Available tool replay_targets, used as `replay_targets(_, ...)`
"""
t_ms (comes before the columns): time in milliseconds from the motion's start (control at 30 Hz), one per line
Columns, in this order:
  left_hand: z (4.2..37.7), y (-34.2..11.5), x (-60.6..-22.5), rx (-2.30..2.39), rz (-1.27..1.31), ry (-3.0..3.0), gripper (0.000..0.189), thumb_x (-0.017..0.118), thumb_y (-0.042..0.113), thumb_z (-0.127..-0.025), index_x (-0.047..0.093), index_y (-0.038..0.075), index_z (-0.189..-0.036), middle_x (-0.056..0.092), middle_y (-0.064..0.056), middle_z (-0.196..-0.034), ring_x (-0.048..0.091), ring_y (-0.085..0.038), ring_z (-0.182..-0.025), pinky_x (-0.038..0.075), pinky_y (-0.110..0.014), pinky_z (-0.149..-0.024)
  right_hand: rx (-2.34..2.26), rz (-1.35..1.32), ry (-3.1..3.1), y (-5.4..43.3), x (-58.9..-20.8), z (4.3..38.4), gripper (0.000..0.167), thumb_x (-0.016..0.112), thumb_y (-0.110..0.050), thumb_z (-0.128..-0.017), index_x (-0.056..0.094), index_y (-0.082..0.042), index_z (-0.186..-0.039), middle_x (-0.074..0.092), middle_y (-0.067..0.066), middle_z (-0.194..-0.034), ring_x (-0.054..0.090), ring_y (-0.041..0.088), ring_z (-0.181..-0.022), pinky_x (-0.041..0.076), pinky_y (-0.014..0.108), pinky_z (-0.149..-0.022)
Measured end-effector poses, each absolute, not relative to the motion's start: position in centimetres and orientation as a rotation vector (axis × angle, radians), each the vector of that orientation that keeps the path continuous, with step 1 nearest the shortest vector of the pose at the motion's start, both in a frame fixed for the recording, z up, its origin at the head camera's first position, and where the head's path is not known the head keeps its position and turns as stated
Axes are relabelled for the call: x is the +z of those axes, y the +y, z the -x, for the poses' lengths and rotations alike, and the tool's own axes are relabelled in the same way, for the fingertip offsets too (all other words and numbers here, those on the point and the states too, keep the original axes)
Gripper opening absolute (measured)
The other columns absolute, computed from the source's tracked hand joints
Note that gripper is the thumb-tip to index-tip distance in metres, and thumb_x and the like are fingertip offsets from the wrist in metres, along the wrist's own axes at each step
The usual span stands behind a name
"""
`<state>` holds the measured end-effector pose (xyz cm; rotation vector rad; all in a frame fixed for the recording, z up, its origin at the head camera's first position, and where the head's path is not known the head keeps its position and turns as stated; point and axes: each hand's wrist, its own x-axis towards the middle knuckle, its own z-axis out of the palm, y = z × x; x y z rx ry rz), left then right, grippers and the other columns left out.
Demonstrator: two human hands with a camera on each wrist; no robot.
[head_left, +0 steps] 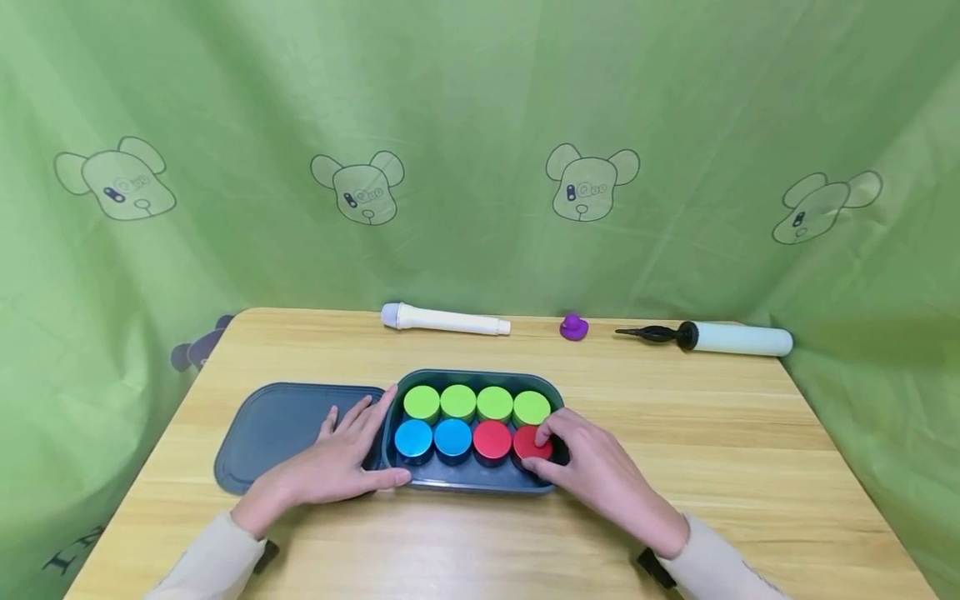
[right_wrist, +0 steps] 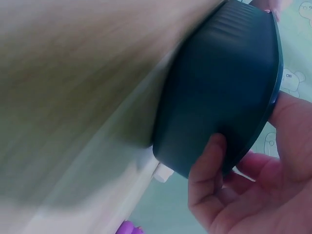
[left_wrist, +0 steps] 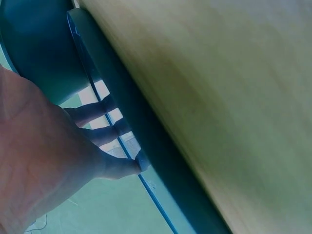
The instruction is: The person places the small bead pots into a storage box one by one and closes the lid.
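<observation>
A dark blue-grey plastic box (head_left: 480, 481) holds two rows of short cylinders: green-topped ones (head_left: 458, 402) behind, blue-topped ones (head_left: 453, 437) and red-topped ones (head_left: 492, 440) in front. With thumb and index finger, my right hand (head_left: 592, 460) pinches the red-topped cylinder (head_left: 531, 443) at the front row's right end. Its other fingers bend beside the box's outer wall in the right wrist view. My left hand (head_left: 337, 458) rests against the box's left end, fingers straight and spread, thumb along the front rim. Beneath it lies the matching flat lid (head_left: 273, 433).
Along the table's back edge lie a white microphone-shaped object (head_left: 450, 321), a small purple duck (head_left: 573, 327) and a white hand pump (head_left: 738, 338) with a black nozzle. A green curtain (head_left: 480, 250) hangs behind the wooden table (head_left: 675, 392) and at both sides.
</observation>
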<state>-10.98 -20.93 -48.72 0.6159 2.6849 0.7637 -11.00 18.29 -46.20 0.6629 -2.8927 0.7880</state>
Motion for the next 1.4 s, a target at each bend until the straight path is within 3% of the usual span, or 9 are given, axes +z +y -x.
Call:
replay_targets(133,11.1,-20.8,-48.7,0.753,-0.631,2.715,0.117,0.063,0.079,-0.096,-0.006,0.031,-0.177,0.022,-0.016,-0.179,0.01,-0.042,-0.165,-0.003,-0.079,-0.121,0.82,-0.713,-2.862,18.9,-46.3,10.8,0.025,0.092,-0.035,-0.092,0.07,-0.025,-0.098,0.065,-0.01,-0.105,0.064,0.012,-0.094,0.058,0.037,-0.083)
replay_targets(333,10.8,-20.8,-48.4,0.718,-0.69,2.808,0.116,0.062,0.082,-0.095,0.003,0.026,-0.178,0.03,-0.016,-0.176,0.015,-0.045,-0.164,0.004,-0.079,-0.122,0.899,-0.749,-2.828,20.3,-46.6,10.1,0.025,0.088,-0.034,-0.097,0.073,-0.024,-0.114,0.065,0.001,-0.14,0.066,0.016,-0.114,0.061,0.037,-0.083)
replay_targets(467,10.4,-20.8,-48.2,0.673,-0.722,2.877,0.115,0.06,0.085,-0.094,0.011,0.023,-0.178,0.032,-0.012,-0.176,0.018,-0.044,-0.164,0.012,-0.078,-0.123,0.954,-0.742,-2.852,21.2,-46.7,9.8,0.051,0.086,-0.043,-0.097,0.067,-0.02,-0.138,0.05,0.005,-0.162,0.061,0.026,-0.133,0.06,0.051,-0.094)
replay_targets(567,10.1,-20.9,-48.0,0.663,-0.719,2.913,0.112,0.062,0.083,-0.094,0.019,0.022,-0.177,0.034,-0.012,-0.175,0.022,-0.042,-0.163,0.019,-0.078,-0.121,0.994,-0.758,-2.885,21.7,-46.8,10.1,0.079,0.086,-0.051,-0.095,0.054,-0.015,-0.158,0.036,0.007,-0.173,0.048,0.037,-0.149,0.052,0.065,-0.105)
replay_targets(700,9.7,-21.4,-47.6,0.704,-0.685,2.936,0.105,0.067,0.077,-0.096,0.026,0.024,-0.176,0.036,-0.013,-0.174,0.026,-0.041,-0.162,0.025,-0.078,-0.119,1.071,-0.799,-2.926,22.3,-47.4,10.8,0.108,0.088,-0.055,-0.091,0.03,-0.011,-0.172,0.026,0.012,-0.177,0.036,0.041,-0.157,0.044,0.068,-0.113)
replay_targets(833,9.2,-22.2,-47.6,0.746,-0.653,2.927,0.103,0.067,0.076,-0.096,0.026,0.024,-0.176,0.034,-0.011,-0.176,0.026,-0.04,-0.162,0.027,-0.078,-0.119,1.173,-0.825,-2.949,22.7,-47.7,11.5,0.122,0.09,-0.055,-0.088,0.018,-0.009,-0.175,0.025,0.016,-0.176,0.032,0.042,-0.158,0.038,0.067,-0.118)
replay_targets(1000,8.5,-23.8,-48.0,0.776,-0.604,2.95,0.102,0.071,0.071,-0.097,0.027,0.023,-0.176,0.033,-0.013,-0.176,0.024,-0.042,-0.162,0.027,-0.082,-0.116,1.237,-0.84,-2.98,22.7,-47.9,12.1,0.127,0.092,-0.054,-0.087,0.012,-0.013,-0.176,0.023,0.017,-0.177,0.029,0.044,-0.159,0.034,0.068,-0.12)
replay_targets(1167,8.3,-25.9,-48.4,0.827,-0.604,3.028,0.099,0.078,0.059,-0.097,0.032,0.017,-0.173,0.036,-0.016,-0.173,0.024,-0.047,-0.16,0.028,-0.083,-0.114,1.255,-0.839,-3.007,22.7,-47.9,12.3,0.128,0.092,-0.054,-0.087,0.009,-0.015,-0.177,0.021,0.017,-0.178,0.027,0.044,-0.16,0.032,0.067,-0.121)
replay_targets(1400,8.3,-29.2,-48.5,0.995,-0.582,3.076,0.092,0.084,0.041,-0.096,0.037,0.019,-0.172,0.042,-0.018,-0.169,0.028,-0.051,-0.156,0.029,-0.08,-0.114,1.242,-0.829,-3.039,22.8,-47.8,12.4,0.128,0.091,-0.056,-0.087,0.008,-0.017,-0.177,0.02,0.018,-0.178,0.027,0.045,-0.16,0.033,0.068,-0.12)
